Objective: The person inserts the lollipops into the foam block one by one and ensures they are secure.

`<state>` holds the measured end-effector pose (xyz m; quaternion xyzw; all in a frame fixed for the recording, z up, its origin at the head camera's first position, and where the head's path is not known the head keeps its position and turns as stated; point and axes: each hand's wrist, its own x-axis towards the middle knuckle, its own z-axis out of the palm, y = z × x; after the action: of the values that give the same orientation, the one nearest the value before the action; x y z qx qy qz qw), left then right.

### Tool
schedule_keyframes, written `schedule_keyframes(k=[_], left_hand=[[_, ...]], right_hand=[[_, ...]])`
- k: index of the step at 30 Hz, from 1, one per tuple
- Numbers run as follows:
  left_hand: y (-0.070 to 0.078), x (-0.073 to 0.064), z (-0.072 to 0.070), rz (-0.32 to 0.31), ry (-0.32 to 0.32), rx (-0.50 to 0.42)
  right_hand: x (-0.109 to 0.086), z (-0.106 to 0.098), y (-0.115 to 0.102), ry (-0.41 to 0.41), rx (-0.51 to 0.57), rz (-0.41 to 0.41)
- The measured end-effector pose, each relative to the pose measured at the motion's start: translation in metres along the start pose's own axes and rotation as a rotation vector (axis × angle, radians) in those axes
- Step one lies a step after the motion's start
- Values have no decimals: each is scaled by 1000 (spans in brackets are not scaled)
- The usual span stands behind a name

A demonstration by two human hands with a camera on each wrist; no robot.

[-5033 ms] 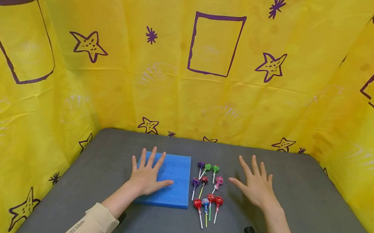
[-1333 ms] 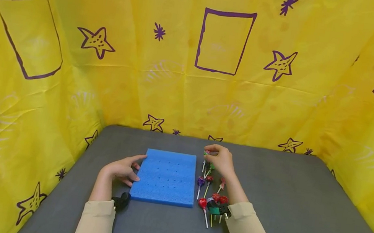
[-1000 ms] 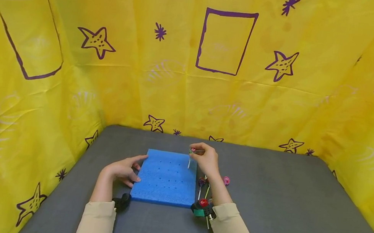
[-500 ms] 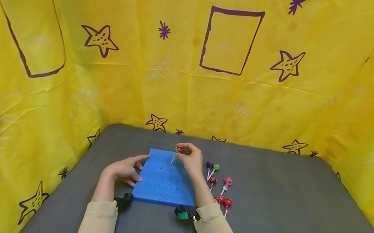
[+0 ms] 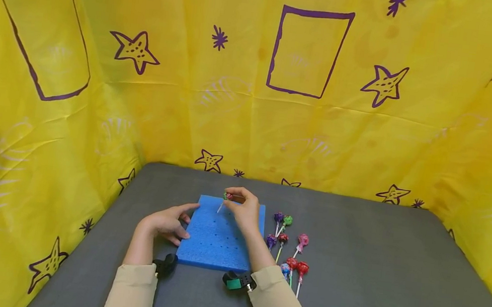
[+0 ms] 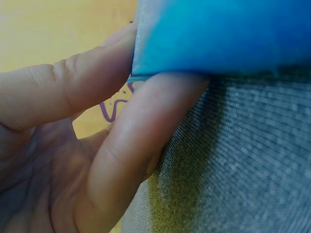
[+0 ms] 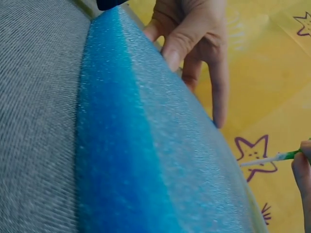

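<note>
Above the far part of the blue foam board [image 5: 216,254], my right hand [image 5: 244,211] pinches a green-and-red wrapped lollipop [image 5: 228,196] by its head. Its white stick points down at the board; I cannot tell whether the tip touches. In the right wrist view only the stick [image 7: 262,160] and a few fingertips show. My left hand [image 5: 167,221] rests against the board's left edge, index finger stretched to the far corner, thumb against the side. The left wrist view shows these fingers touching the board's edge [image 6: 218,39] up close. Rows of small holes mark the board's top.
Several lollipops lie right of the board, among them a pink one [image 5: 303,241], a red one [image 5: 302,269] and a green one [image 5: 287,220]. The sleeve of the right arm hides some. Yellow patterned cloth [image 5: 234,96] surrounds the dark grey table [image 5: 374,269].
My right hand took the lollipop from the far end of the group and carried it left over the board. My left hand went from above the board to its left edge.
</note>
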<state>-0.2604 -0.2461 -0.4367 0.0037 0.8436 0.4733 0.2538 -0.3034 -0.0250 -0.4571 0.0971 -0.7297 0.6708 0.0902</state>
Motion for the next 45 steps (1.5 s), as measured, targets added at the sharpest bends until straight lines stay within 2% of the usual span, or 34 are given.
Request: schedule_keyframes(k=[11, 26, 35, 45], left_hand=[[0, 0, 0, 7, -1, 0], [-1, 1, -1, 14, -6, 0], [-2, 2, -1, -11, 10, 4], [-1, 0, -1, 3, -6, -1]], right_hand=[[-3, 6, 4, 14, -58, -1], [-4, 7, 4, 13, -47, -5], [-6, 7, 3, -53, -100, 8], [-9, 6, 6, -101, -157, -10]])
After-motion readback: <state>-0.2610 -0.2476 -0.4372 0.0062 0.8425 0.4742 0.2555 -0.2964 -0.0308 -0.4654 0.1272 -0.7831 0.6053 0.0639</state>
